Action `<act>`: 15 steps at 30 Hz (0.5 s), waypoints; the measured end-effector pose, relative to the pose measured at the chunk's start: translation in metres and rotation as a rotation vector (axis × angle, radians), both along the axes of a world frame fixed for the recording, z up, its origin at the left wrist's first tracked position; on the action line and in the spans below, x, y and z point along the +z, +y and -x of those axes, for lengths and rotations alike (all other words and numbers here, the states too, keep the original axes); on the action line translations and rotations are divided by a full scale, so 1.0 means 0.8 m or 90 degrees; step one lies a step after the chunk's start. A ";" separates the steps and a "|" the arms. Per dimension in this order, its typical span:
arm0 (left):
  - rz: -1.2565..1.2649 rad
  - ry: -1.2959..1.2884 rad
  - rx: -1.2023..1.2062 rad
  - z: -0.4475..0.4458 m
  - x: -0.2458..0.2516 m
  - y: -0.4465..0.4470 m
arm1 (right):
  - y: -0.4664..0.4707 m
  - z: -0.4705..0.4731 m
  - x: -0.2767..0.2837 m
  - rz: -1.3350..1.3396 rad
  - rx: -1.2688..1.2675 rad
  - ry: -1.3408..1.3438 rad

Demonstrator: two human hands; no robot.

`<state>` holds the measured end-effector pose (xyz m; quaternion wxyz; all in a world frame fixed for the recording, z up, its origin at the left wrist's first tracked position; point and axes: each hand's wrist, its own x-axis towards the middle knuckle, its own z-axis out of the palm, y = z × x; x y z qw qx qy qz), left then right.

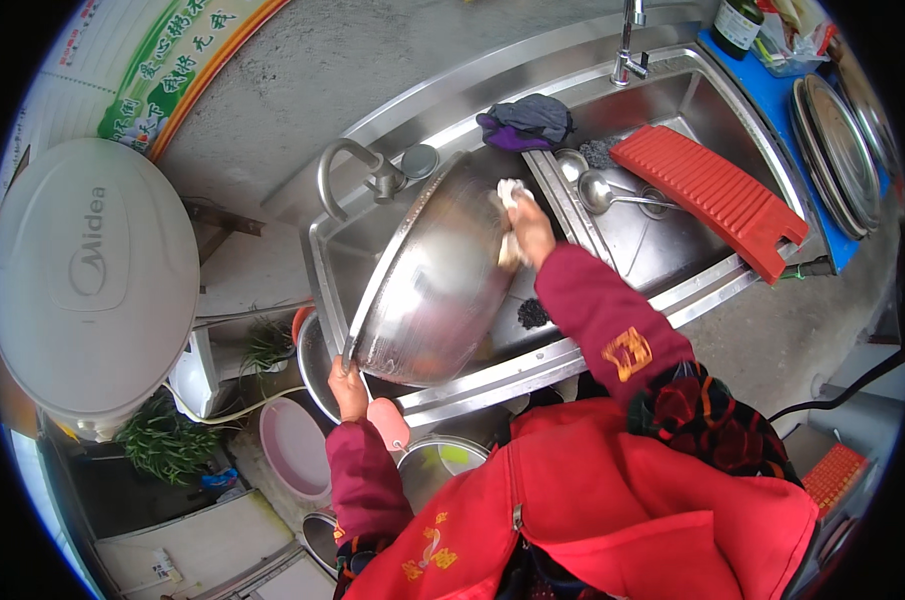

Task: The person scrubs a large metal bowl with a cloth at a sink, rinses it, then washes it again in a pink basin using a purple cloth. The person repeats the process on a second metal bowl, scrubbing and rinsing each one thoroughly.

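A large stainless steel basin (430,285) stands tilted on its side in the left bowl of a double sink (490,382), its rounded outside turned towards my right hand. At the basin's near rim, my left hand (349,391) grips the edge. My right hand (533,229) presses a crumpled whitish cloth (514,193) against the outer bottom of the basin; the hand is slightly blurred. Below that hand, a dark scouring pad (532,313) lies on the sink floor. What is inside the basin is hidden.
Two ladles (595,192) and a red ridged plastic board (711,199) lie in the right bowl. A grey and purple cloth (527,122) rests on the back ledge near a curved faucet (347,169). Metal lids (835,157) stand at right; a pink basin (295,448) is below left.
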<state>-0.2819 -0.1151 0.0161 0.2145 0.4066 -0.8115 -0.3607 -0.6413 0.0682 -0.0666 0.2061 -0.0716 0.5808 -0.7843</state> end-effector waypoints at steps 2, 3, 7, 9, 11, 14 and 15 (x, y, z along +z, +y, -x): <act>-0.005 0.003 0.000 0.006 0.005 0.002 | 0.025 -0.066 0.028 -0.109 -0.066 0.316; -0.005 0.004 0.003 0.010 0.010 0.004 | 0.052 -0.110 0.047 -0.259 -0.013 0.525; 0.034 -0.032 -0.009 0.042 0.036 0.021 | 0.059 -0.220 0.110 -0.279 0.223 0.697; 0.086 -0.046 -0.037 0.060 0.051 0.027 | 0.057 -0.239 0.127 -0.247 0.274 0.763; 0.110 -0.032 -0.027 0.069 0.063 0.030 | 0.055 -0.224 0.128 -0.357 0.287 0.722; 0.128 -0.035 -0.012 0.067 0.065 0.027 | 0.049 -0.149 0.104 -0.479 0.187 0.634; 0.106 -0.018 -0.030 0.063 0.062 0.024 | 0.049 -0.116 0.090 -0.411 0.123 0.549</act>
